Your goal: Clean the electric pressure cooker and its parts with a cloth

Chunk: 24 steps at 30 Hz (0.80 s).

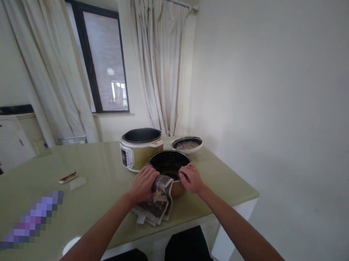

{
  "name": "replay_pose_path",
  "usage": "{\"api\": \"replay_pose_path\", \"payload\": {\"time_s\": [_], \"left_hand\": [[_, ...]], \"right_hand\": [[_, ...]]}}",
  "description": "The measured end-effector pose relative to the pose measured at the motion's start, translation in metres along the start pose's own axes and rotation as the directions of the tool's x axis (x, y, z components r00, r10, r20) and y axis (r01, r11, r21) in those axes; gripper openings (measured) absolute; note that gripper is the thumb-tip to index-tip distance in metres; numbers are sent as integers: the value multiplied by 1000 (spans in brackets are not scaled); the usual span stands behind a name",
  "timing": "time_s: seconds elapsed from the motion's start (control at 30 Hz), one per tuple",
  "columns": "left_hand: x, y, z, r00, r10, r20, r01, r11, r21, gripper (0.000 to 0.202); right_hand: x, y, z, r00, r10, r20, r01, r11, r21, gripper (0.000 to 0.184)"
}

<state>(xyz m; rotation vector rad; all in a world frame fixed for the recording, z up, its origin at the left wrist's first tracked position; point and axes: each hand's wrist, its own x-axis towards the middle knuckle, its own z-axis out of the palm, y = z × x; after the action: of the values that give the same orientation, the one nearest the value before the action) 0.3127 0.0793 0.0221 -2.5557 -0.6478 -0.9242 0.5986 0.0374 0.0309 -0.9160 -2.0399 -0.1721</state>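
Observation:
A dark-lined inner pot (168,161) with a gold-brown outside stands on the table in front of me. My left hand (145,182) is closed on a patterned grey-brown cloth (159,201), which drapes over the pot's near left rim and hangs down its side. On the right, my right hand (191,177) grips the pot's rim, fingers curled over the edge. Right behind the pot is a white rice cooker body (142,150) with a control panel, its top uncovered. A round lid (187,144) lies with its inner side up, behind the pot to the right.
The pale green table (100,212) ends at a right corner near the white wall. On its left side are a small red-and-white item (68,177), a whitish flat piece (78,183) and a pixelated purple thing (31,220). A white round object (70,245) sits by my left forearm.

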Motion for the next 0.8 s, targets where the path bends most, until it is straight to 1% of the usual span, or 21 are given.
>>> {"api": "replay_pose_path", "payload": {"time_s": [0.07, 0.13, 0.2, 0.27, 0.33, 0.43, 0.5, 0.57, 0.6, 0.67, 0.73, 0.8], "left_hand": [[8, 15, -2, 995, -53, 82, 52, 998, 20, 41], [17, 34, -2, 985, -95, 145, 88, 994, 58, 35], [23, 51, -1, 979, -129, 159, 115, 989, 96, 29], [25, 58, -1, 980, -125, 153, 108, 987, 116, 28], [23, 51, -1, 986, -64, 154, 49, 994, 97, 31], [18, 23, -5, 985, 56, 161, -56, 998, -1, 32], [15, 4, -8, 987, 58, 149, -49, 997, -61, 25], [14, -7, -11, 991, 0, 131, 11, 996, -84, 22], [14, -8, -12, 991, -36, 126, 47, 995, -84, 22], [17, -1, -11, 987, -90, 135, 100, 992, -71, 22], [21, 15, -10, 980, -124, 157, 131, 991, -39, 20], [27, 35, -8, 973, -155, 173, 155, 988, 13, 20]], "right_hand": [[0, -15, 7, 999, 46, -3, -46, 991, -129, 31], [-1, -32, 16, 995, 93, -37, -99, 975, -200, 35], [-2, -44, 23, 986, 143, -85, -156, 973, -172, 36], [-3, -46, 24, 977, 176, -117, -184, 981, -62, 35], [-4, -39, 21, 977, 176, -119, -171, 984, 50, 33], [-4, -17, 11, 973, 189, -131, -173, 977, 122, 38], [-2, -2, 5, 966, 208, -151, -187, 972, 140, 43], [1, 9, 3, 960, 224, -168, -201, 969, 140, 45], [3, 11, 3, 960, 223, -168, -203, 970, 130, 45], [4, 8, 8, 962, 220, -163, -208, 974, 87, 47], [2, -3, 16, 965, 212, -154, -213, 977, 8, 49], [-1, -19, 25, 963, 210, -171, -227, 970, -83, 49]]}}
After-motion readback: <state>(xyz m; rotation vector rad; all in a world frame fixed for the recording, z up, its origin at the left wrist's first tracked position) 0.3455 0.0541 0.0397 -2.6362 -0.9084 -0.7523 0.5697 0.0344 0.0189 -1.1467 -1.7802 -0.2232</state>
